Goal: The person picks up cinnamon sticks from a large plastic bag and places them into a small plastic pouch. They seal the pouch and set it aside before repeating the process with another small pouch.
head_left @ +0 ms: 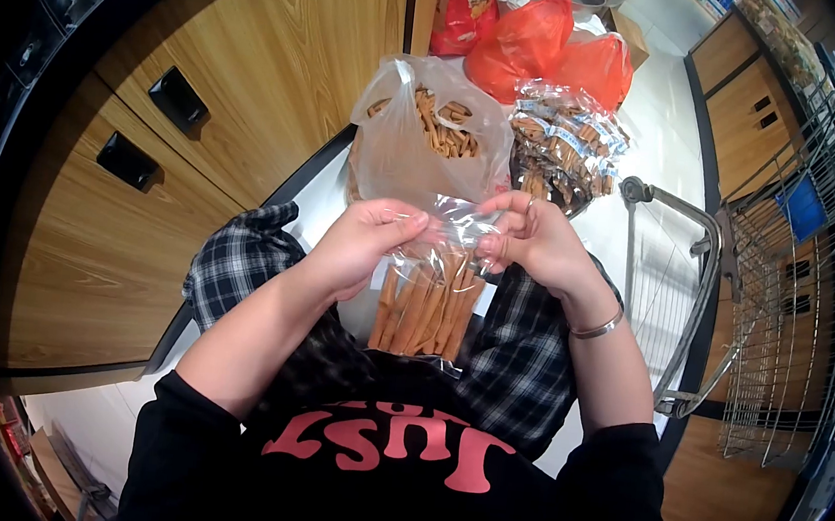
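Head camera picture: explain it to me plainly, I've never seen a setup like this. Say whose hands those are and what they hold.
There is no machine here. A person wears a camera on the head, looking down past their own shirt and arms. The left hand and right hand pinch the top of a clear packet of brown sticks. Beyond it, on the pale floor, sits a thin plastic bag holding more brown pieces, with filled packets beside it and red bags behind. A wire cart stands at right.
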{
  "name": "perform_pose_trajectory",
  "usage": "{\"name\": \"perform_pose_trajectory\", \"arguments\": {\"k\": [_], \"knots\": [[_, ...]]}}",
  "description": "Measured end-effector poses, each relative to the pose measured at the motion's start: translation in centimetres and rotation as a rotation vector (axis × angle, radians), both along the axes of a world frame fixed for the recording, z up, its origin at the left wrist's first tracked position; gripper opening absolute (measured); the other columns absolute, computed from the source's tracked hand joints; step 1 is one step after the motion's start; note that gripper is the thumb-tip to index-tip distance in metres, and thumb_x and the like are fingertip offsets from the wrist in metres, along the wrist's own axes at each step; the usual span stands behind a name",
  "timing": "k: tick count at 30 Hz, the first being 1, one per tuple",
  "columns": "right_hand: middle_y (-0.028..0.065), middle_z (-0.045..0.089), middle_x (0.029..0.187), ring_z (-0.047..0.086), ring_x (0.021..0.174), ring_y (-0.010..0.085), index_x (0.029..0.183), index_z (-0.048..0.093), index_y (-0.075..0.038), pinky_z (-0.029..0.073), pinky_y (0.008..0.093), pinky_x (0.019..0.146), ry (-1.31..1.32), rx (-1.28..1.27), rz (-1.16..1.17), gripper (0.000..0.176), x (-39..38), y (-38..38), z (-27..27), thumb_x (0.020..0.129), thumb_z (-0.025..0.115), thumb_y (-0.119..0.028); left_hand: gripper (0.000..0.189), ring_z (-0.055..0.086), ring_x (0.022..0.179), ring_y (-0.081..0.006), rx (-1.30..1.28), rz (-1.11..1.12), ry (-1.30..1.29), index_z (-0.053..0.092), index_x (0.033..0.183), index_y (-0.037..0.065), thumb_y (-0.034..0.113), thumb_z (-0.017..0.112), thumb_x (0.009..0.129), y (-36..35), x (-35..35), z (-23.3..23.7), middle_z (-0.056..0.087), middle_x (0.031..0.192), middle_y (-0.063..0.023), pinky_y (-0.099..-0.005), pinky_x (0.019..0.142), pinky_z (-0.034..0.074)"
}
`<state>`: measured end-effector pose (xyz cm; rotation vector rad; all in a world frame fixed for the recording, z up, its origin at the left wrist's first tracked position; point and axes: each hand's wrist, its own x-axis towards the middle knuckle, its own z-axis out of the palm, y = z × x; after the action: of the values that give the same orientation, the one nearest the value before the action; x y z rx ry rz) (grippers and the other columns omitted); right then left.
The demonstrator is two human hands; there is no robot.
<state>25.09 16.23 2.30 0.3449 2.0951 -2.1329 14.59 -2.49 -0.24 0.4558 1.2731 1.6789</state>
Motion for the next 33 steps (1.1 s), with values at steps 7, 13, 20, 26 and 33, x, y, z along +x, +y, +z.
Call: {"name": "perform_pose_trajectory", "arguments": {"k": [7,13,20,26,33], "knots": [[0.0054,0.058,0.068,0.057,0.059,0.0108,0.094,0.048,0.002,0.047,0.0196,0.054,-0.01,-0.11,-0.007,0.021,0.5,-0.2,0.1,0.075,0.058,0.0,0.023,0.057,0.078,-0.0145,-0.02,0.056,0.078,0.054,0.093,-0.005,0.016,0.048,0.085,0.1,0.3,-0.5,0.06,0.088,-0.0111,-0.0269,0.073,0.046],[0.0125,0.053,0.1,0.052,0.087,0.0166,0.114,0.038,0.004,0.042,0.0281,0.075,0.153,-0.373,0.04,0.049,0.9,-0.9,-0.7,0.075,0.062,-0.013,0.021,0.057,0.078,-0.0167,0.083,0.223,0.071,0.054,0.092,-0.003,0.016,0.049,0.085,0.1,0.3,0.4,0.059,0.086,-0.0105,-0.0276,0.075,0.044],[0.0133,0.039,0.122,0.039,0.111,0.0187,0.128,0.024,0.0,0.031,0.031,0.093,0.106,-0.628,0.44,0.088,0.3,-1.3,-0.7,0.059,0.074,-0.022,0.022,0.057,0.079,-0.0188,0.411,0.258,0.042,0.052,0.093,0.0,0.021,0.051,0.084,2.3,0.0,4.2,0.059,0.084,-0.0111,-0.0314,0.074,0.046],[0.008,0.046,0.107,0.048,0.094,0.0127,0.128,0.023,-0.002,0.042,0.0261,0.079,0.341,-0.423,0.481,0.088,-1.0,-2.7,0.3,0.058,0.074,-0.015,0.017,0.059,0.077,-0.0202,0.452,-0.059,-0.137,0.05,0.094,0.002,0.016,0.047,0.085,2.1,-1.8,4.9,0.059,0.085,-0.0131,-0.0319,0.066,0.049],[0.0111,0.044,0.108,0.046,0.097,0.0165,0.124,0.024,0.0,0.04,0.0288,0.083,0.342,-0.193,0.54,0.091,-4.7,-1.4,1.9,0.051,0.077,-0.016,0.015,0.059,0.062,-0.0262,0.322,0.23,0.034,0.047,0.083,0.001,0.016,0.051,0.083,1.2,-3.1,4.8,0.059,0.07,-0.0163,-0.0365,0.059,0.049]]}}
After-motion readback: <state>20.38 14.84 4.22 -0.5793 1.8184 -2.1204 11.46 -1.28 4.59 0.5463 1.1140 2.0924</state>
